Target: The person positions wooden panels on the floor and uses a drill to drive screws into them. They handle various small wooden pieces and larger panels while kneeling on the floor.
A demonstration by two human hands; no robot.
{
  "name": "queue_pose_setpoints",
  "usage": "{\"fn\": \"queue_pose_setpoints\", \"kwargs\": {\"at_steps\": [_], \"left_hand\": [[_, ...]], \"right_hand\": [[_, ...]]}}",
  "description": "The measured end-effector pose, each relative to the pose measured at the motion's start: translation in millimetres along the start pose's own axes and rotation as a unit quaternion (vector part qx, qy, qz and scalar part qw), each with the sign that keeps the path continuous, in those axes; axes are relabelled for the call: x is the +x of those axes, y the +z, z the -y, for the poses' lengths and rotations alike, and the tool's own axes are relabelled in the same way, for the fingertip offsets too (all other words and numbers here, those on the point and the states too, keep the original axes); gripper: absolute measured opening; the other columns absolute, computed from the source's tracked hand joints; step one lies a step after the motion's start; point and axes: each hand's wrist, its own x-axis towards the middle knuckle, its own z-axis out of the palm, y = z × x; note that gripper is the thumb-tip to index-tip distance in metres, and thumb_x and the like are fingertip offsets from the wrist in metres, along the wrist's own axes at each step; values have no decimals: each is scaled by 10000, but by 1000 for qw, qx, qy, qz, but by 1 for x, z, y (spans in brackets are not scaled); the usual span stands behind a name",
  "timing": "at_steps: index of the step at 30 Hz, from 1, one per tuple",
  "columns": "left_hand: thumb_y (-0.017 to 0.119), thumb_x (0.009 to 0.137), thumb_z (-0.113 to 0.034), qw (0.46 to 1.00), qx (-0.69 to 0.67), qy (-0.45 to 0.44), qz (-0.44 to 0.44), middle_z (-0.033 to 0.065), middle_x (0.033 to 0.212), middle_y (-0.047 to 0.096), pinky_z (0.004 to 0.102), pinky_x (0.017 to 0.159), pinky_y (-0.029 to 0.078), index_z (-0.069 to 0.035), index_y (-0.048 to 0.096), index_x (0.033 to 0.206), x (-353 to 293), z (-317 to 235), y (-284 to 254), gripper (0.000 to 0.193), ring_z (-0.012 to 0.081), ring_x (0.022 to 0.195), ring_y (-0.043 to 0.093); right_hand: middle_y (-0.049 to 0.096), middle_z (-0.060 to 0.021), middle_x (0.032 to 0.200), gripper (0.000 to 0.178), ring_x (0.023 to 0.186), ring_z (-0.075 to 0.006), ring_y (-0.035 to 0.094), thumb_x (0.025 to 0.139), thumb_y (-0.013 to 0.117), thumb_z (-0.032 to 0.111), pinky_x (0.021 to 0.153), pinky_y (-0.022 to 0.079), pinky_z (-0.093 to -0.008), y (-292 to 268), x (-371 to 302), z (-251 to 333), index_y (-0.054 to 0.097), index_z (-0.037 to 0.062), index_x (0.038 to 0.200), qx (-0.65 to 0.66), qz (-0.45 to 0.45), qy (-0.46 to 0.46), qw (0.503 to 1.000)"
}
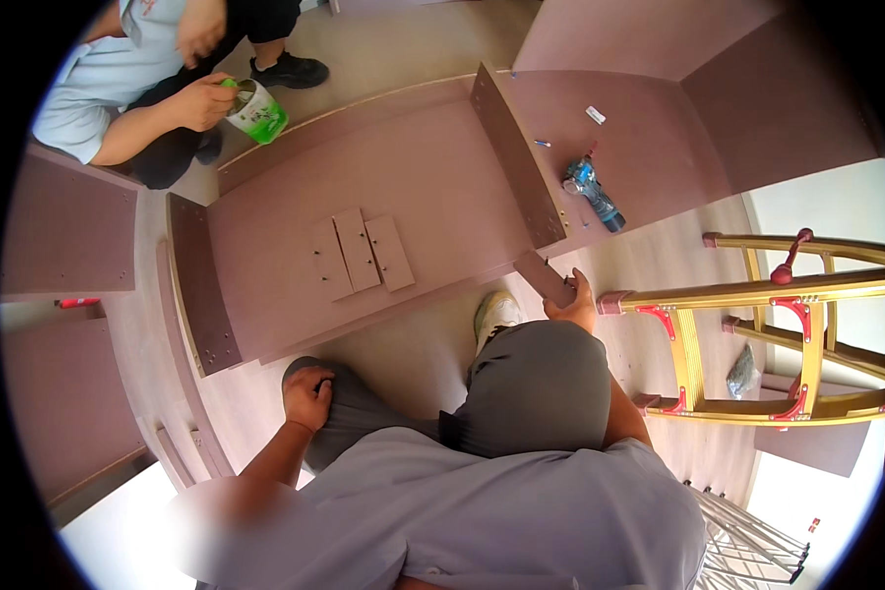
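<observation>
My right hand (576,305) grips one end of a short brown board strip (545,278), which carries small dark studs and sits by the near right corner of a shallow brown cabinet carcass (432,157). My left hand (308,397) rests on my left knee, fingers loosely bent and apart, with nothing seen in it. Three similar board strips (358,251) lie side by side on the carcass's large panel, several dark studs standing on them. A blue and black cordless drill (594,195) lies on the panel beyond the carcass's right upright.
At upper left, a person's hand (204,104) holds a green and white container (256,115). A yellow folding ladder (737,295) lies at right. Brown panels (73,231) stand at left. A folded metal rack (752,536) is at lower right. A small white piece (596,115) lies near the drill.
</observation>
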Motion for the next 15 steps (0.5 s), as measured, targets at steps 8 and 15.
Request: {"fn": "queue_pose_setpoints", "kwargs": {"at_steps": [8,15], "left_hand": [[674,864,-128,1000,12,20,5,117,1051,769,469,1005,514,-95,774,952,-4,5,0,138,343,1086,696],[668,863,-126,1000,10,18,5,130,1040,769,470,1005,516,-89,778,948,1,-1,-2,143,357,1078,696]], "right_hand": [[619,-187,1347,793,1229,-384,632,749,831,202,1037,534,-485,-30,22,14,519,66,1465,-85,35,-18,996],[628,-187,1340,767,1217,-382,637,771,828,252,1006,550,-494,-18,46,21,524,58,1448,-107,28,-53,992]]}}
